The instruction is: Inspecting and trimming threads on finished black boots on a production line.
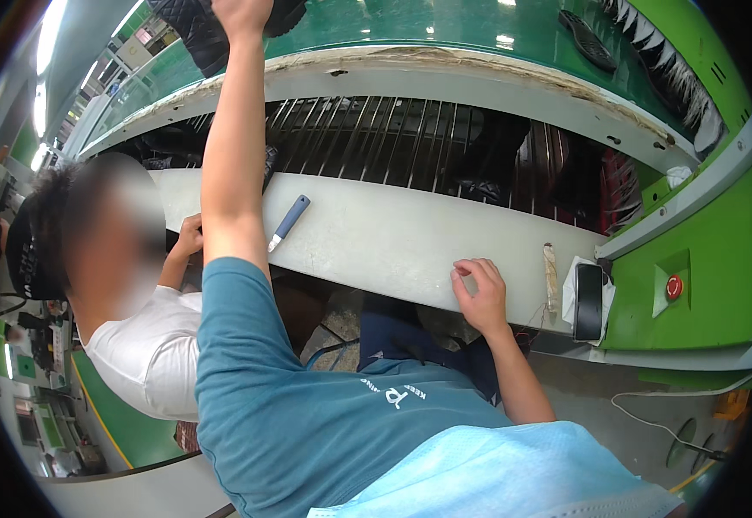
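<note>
My left arm stretches far up and forward; my left hand (240,15) reaches a black quilted item (188,30) lying on the green conveyor belt (445,26), and its fingers are cut off by the top edge of the picture. My right hand (478,293) rests with curled fingers on the near edge of the white workbench (393,237), holding nothing. A blue-handled knife (289,221) lies on the bench just right of my left forearm.
A co-worker in a white shirt (147,350) sits at my left, a hand (189,235) on the bench. A metal rack (410,142) holds dark pieces. A black shoe sole (587,39) rides the belt. A black device (587,300), a red button (674,287), a cable (652,423).
</note>
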The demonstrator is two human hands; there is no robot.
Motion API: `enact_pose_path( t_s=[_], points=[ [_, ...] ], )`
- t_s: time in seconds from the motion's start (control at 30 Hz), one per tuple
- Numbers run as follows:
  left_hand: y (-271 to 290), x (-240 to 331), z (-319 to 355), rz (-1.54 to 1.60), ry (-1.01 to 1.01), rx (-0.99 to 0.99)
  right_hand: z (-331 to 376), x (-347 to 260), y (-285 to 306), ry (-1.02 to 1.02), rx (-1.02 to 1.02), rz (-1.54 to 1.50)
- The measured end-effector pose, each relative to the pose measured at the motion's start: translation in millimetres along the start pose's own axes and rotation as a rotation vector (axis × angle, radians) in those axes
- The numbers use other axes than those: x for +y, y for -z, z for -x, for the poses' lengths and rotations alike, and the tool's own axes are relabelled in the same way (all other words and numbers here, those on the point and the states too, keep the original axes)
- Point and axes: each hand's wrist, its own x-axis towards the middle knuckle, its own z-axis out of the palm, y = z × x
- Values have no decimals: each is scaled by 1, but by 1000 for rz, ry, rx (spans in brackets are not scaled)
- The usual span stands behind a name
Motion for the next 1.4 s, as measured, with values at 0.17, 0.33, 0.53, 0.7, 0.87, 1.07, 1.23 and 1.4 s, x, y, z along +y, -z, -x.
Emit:
enact_pose_path(
  t_s=[0.17,0.33,0.53,0.7,0.87,1.07,1.23,1.4],
  points=[
    [6,-107,7,-364,68,-64,-1,1,-1,6,-6,-3],
    [7,-125,31,-497,-100,-139,-1,2,-4,-5,-28,11],
    [-17,-75,131,-252,-232,287,3,1,-5,-73,-90,11],
    [-27,-7,307,7,-200,128,5,4,-6,-82,-139,25],
    [-23,-3,434,70,112,-529,6,5,-7,-116,-160,40],
    [-29,-25,451,27,215,-645,4,3,-8,-124,-114,57],
    [-24,-16,448,50,271,-650,5,-1,-9,-161,-111,46],
    [-23,-20,447,68,305,-676,5,-4,-12,-158,-102,77]
  ],
)
